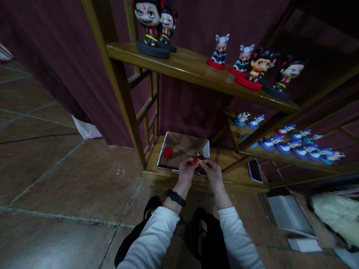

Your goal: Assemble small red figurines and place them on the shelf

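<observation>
Both my hands are together over the front right part of an open box (186,135). Between their fingertips is a small figurine (200,157) with a dark top and skin-coloured and red parts. My left hand (186,171) pinches it at its red side, and my right hand (212,170) pinches it from the other side. The fingers partly cover the figurine, so its pose is hard to make out. Inside the box, to the left, lie round red bases (168,152).
The box stands on the bottom board of a wooden shelf (196,76). Above are dark-haired figurines (150,22) and grey-eared ones (219,50). Blue-and-white figurines (272,142) fill the right shelf, with a phone (255,171) below. A grey box (291,215) is on the floor.
</observation>
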A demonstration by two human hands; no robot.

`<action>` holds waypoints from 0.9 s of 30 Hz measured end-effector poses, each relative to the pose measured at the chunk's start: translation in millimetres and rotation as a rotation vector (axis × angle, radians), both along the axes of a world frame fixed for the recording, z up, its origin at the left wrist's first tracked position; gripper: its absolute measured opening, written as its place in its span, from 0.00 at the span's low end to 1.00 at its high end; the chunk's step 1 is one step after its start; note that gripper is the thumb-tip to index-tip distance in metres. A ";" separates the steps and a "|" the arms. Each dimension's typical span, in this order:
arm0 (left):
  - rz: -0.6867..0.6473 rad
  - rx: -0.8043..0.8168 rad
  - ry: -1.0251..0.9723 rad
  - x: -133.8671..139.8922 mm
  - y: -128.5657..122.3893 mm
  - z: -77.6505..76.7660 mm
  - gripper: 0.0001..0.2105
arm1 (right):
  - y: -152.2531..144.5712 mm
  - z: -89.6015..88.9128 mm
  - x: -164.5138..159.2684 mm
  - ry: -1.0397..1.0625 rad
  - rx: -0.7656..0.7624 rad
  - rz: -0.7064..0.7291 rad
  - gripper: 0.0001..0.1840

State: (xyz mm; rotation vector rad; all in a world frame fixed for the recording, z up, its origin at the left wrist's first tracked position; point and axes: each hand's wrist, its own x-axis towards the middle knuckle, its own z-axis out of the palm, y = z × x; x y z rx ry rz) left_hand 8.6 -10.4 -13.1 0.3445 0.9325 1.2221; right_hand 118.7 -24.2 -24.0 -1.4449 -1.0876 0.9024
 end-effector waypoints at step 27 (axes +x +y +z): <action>-0.176 0.905 1.743 3.6 -36.6 35.8 0.15 | -0.7 -12.0 30.0 0.559 0.014 0.123 0.13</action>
